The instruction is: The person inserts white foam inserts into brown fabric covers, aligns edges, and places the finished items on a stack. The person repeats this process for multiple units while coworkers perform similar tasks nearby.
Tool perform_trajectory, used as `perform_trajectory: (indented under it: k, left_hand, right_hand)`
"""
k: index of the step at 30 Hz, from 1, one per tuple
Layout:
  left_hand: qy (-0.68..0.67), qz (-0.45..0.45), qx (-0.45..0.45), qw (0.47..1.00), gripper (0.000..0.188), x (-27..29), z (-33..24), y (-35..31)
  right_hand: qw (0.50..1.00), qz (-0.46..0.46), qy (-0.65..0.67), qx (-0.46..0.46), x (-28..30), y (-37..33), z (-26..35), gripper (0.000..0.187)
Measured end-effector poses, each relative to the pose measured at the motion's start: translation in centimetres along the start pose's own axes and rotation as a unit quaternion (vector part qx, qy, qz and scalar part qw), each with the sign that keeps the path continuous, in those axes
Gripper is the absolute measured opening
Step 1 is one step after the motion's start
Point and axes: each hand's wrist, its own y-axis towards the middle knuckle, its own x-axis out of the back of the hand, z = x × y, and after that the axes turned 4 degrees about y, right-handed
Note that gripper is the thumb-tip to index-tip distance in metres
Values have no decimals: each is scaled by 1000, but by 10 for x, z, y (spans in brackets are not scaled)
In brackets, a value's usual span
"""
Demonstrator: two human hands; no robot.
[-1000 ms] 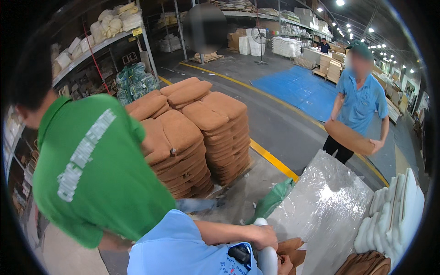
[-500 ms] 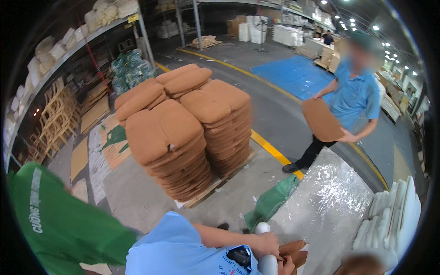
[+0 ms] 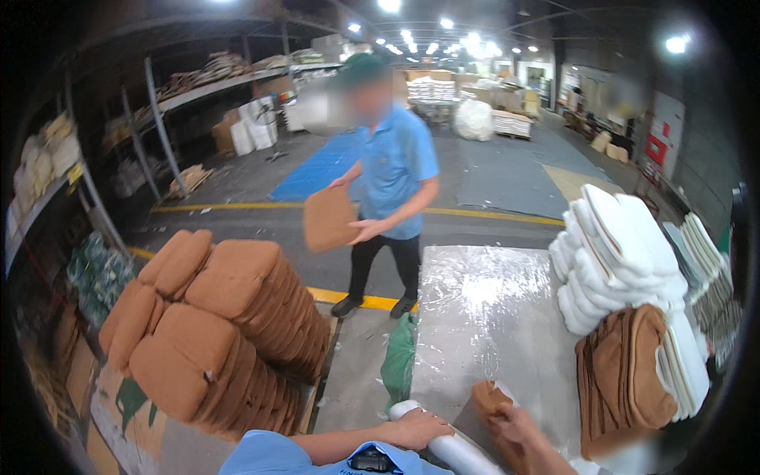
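Note:
My left hand (image 3: 419,430) reaches over a white roll (image 3: 457,450) at the near edge of the table, its fingers curved round the top. Farther right, my right hand (image 3: 518,427) grips a piece of brown fabric, apparently a cushion cover (image 3: 492,398), which stands bunched up beside the roll. Part of the fabric is hidden by my hand and forearm. Both lie at the front of a table covered with shiny clear film (image 3: 495,324).
Right of the table are white pads (image 3: 617,237) and folded brown covers (image 3: 625,364). Stacked brown cushions (image 3: 229,317) stand on a pallet at left. Across from me a person in blue (image 3: 400,170) holds a brown cushion (image 3: 330,219). Green sheeting (image 3: 398,360) hangs by the table.
My view has swung up and to the right; the green-sleeved person has left it. My hands, close together before, are now apart, with the brown fabric lifted away from the roll.

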Motion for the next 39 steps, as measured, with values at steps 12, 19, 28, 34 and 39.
perform_trajectory:
  k: [12, 19, 28, 34, 39]
  left_hand:
    - [-24, -39, -67, 997, 71, 9, 4, 22]
    - [15, 4, -100, 995, 63, 17, 17, 51]
    - [57, 121, -60, 989, 65, 70, -12, 34]
    - [30, 126, -67, 989, 64, 69, -8, 43]
    - [-11, 124, -63, 990, 63, 72, -1, 48]
  right_hand:
    - [913, -396, -13, 93, 172, -137, 168, 17]
    - [860, -510, 3, 23, 152, -195, 165, 24]
    - [778, -614, -126, 40, 147, -279, 196, 17]
    - [762, -639, -98, 39, 139, -297, 191, 17]
    - [786, -604, -107, 75, 151, -273, 198, 17]
